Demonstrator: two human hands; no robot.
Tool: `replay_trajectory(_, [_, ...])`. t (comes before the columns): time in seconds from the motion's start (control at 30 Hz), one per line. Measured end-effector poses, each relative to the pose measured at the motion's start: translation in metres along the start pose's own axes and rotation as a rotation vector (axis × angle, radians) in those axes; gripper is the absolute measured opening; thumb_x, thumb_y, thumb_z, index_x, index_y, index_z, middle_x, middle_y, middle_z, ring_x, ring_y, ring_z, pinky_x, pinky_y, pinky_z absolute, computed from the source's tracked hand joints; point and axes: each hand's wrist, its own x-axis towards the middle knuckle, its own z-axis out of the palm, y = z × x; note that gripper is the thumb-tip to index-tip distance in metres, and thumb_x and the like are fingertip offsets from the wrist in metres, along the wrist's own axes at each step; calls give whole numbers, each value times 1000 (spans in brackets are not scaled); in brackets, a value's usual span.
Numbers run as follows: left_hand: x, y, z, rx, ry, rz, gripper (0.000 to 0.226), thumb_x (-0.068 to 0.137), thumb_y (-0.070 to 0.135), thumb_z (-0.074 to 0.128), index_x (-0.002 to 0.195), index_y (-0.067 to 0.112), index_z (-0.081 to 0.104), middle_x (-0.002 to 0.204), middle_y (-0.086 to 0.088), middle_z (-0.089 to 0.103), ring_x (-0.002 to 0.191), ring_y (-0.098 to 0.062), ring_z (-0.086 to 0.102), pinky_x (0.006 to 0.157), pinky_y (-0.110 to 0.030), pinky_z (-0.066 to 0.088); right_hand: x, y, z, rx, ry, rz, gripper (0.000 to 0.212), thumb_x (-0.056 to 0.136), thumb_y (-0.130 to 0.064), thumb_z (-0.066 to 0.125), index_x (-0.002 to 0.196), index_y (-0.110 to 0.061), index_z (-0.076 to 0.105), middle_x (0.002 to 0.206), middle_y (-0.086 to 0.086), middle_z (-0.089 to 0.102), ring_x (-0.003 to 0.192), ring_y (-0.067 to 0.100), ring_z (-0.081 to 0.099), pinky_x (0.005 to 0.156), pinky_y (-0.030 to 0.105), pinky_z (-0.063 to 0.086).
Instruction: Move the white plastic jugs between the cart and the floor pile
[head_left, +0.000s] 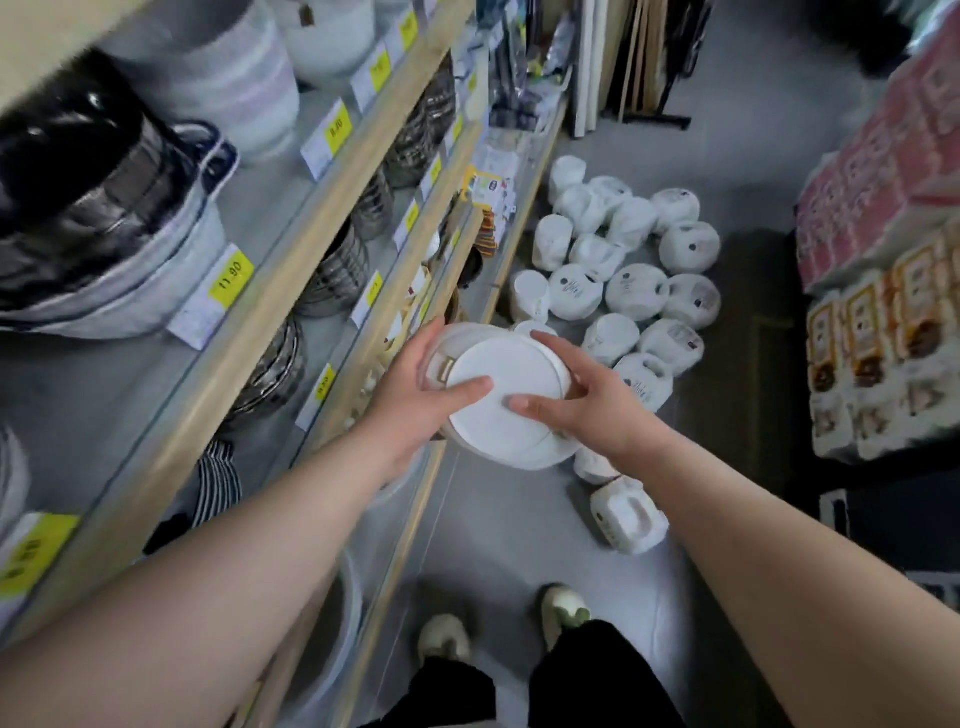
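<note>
I hold a white round pack of plates in both hands above the grey floor, next to the shelf edge. My left hand grips its left side, thumb lying across the white top. My right hand grips the right side, thumb on top and fingers curled round the rim. A clear wrapper and a brown label show at the pack's left edge. Below it on the floor lie more white wrapped packs.
Several white wrapped packs lie scattered on the floor ahead. On the left stand wooden shelves with yellow price tags, baskets, metal bowls. Stacked pink and orange packages fill the right. My shoes are on the floor below.
</note>
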Motion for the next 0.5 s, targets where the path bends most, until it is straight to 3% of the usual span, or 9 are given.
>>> replay_trajectory(0.1, [-18,20,6,-13,83,65,84,77,14,80,144,41,37,145,10,45,120,-17,55,66,-30,57,-2,-21,-6,-34,-40,-71,68,71,-29,86,131,-39,54,118,-11,64,109,8,62,91,32,55])
replay_trajectory(0.23, [-40,36,23,-59,235,119,82,79,17,79,143,44,37,140,9,47,113,-17,57,66,-36,58,7,-49,-23,-94,-185,-157,70,70,-27,86,133,-33,55,120,-9,64,110,9,62,91,32,56])
replay_trajectory(0.33, [-60,38,40,-174,402,172,81,80,10,76,145,39,37,130,8,52,95,-8,60,52,-25,53,9,-71,-33,-155,-354,-232,68,73,-23,84,134,-31,54,121,-8,63,105,5,62,79,15,55])
replay_trajectory(0.4, [-79,35,50,-194,538,198,81,79,11,78,144,37,39,129,7,54,99,-9,60,64,-29,58,6,-82,-34,-215,-464,-254,69,74,-24,83,135,-33,52,122,-12,59,104,0,59,76,11,53])
replay_trajectory(0.5, [-118,23,61,-253,715,197,88,67,23,88,141,41,42,130,8,57,112,-15,61,88,-47,56,-3,-89,-22,-275,-630,-279,73,72,-24,85,137,-30,51,125,-12,58,109,9,60,90,28,55])
